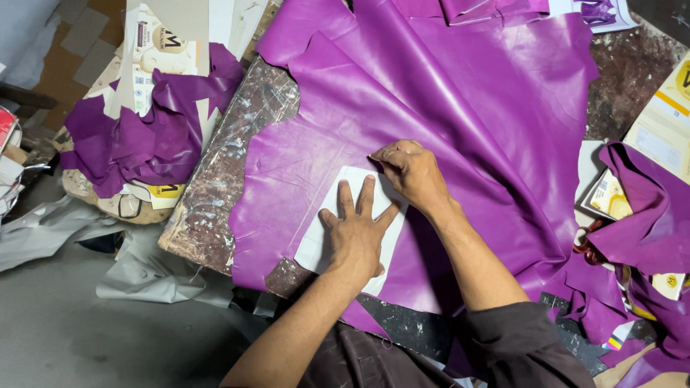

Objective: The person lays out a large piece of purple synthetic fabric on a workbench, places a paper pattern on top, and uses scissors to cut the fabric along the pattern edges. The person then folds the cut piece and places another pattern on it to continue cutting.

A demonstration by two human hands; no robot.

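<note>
The left hand [357, 233] lies flat, fingers spread, pinning the white pattern piece [325, 231] on the purple leather hide [460, 108] near the surface's near edge, while the right hand [413, 172], fingers curled together, presses at its far-right corner.

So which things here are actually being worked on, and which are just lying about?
In use:
- left hand, pressed flat on the white paper pattern
- right hand, closed at the pattern's top edge
- large purple leather hide under the pattern
- worn work table

Lying about:
- purple leather scraps at left
- printed cardboard sheets
- grey sheet on the floor
- purple offcuts at right
</note>
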